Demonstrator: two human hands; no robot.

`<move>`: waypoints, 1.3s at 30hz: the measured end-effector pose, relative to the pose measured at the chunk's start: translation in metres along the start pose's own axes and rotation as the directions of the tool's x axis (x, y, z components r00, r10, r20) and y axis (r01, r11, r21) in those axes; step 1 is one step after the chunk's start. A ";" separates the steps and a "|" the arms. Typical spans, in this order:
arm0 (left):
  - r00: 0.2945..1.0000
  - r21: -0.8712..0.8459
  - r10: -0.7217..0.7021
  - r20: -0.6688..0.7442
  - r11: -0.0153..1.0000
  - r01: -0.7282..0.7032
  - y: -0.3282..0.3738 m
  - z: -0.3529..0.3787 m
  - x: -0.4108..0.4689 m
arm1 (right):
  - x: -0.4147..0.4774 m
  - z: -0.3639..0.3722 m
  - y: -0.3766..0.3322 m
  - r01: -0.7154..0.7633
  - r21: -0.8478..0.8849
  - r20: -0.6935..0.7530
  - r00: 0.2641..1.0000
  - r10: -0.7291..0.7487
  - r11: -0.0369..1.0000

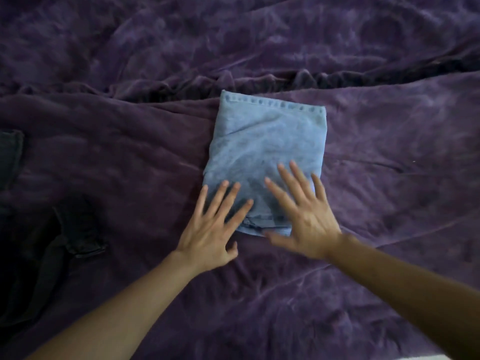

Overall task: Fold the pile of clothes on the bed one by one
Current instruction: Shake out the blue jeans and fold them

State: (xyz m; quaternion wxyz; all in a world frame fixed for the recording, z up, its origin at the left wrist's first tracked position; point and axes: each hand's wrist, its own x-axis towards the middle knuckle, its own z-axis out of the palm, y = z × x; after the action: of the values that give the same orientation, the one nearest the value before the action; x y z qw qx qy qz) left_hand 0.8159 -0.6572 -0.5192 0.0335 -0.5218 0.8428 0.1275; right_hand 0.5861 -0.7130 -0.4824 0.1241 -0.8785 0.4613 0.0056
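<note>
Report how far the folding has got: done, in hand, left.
Done: the blue towel lies folded into a rectangle on the purple blanket. In hand: the left hand and right hand, fingers spread, lie flat on its near end, apparently smoothing it. Left: dark clothes lie crumpled at the left edge, not yet folded.

A light blue garment (pixel 265 149) is seen folded into a compact rectangle, laid flat near the middle of the bed (pixel 389 152), which is covered in rumpled purple fabric. A row of small darker marks is carried along its far hem, and soft creases are spread across its top layer. At its near edge, stacked folded layers are shown. A pile of dark clothes (pixel 65 229) is left crumpled at the left side of the bed, well apart from the blue piece.
</note>
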 end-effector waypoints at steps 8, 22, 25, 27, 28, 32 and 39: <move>0.972 -0.024 -0.234 0.010 0.972 0.234 0.004 0.016 0.033 | -0.006 0.049 -0.003 -0.201 -0.036 0.041 0.978 0.202 0.979; 0.994 0.032 -0.081 -0.069 0.996 0.083 0.162 -0.160 0.006 | -0.147 -0.120 0.045 -0.277 0.168 0.145 0.956 0.254 0.946; 0.997 0.035 -0.018 -0.074 0.999 0.021 0.230 -0.191 0.002 | -0.216 -0.153 0.069 -0.289 0.162 0.179 0.949 0.260 0.943; 0.998 0.011 0.010 -0.070 1.000 -0.009 0.279 -0.206 0.004 | -0.264 -0.177 0.087 -0.311 0.174 0.187 0.942 0.279 0.934; 0.998 0.018 0.033 -0.062 0.999 -0.032 0.304 -0.212 0.007 | -0.287 -0.189 0.098 -0.320 0.177 0.183 0.940 0.288 0.931; 0.990 0.033 0.114 -0.079 0.993 -0.111 0.400 -0.236 0.027 | -0.375 -0.242 0.146 -0.369 0.160 0.135 0.927 0.350 0.916; 0.942 0.084 0.297 -0.159 0.954 -0.287 0.542 -0.290 0.089 | -0.493 -0.324 0.230 -0.482 0.146 0.017 0.874 0.485 0.864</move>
State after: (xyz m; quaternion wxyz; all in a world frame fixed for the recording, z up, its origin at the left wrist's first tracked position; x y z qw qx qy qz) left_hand 0.3164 -0.5778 -0.1590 -0.0420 -0.3987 0.9141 0.0610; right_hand 0.0828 -0.5117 -0.1564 0.1777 -0.7234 0.6671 -0.0062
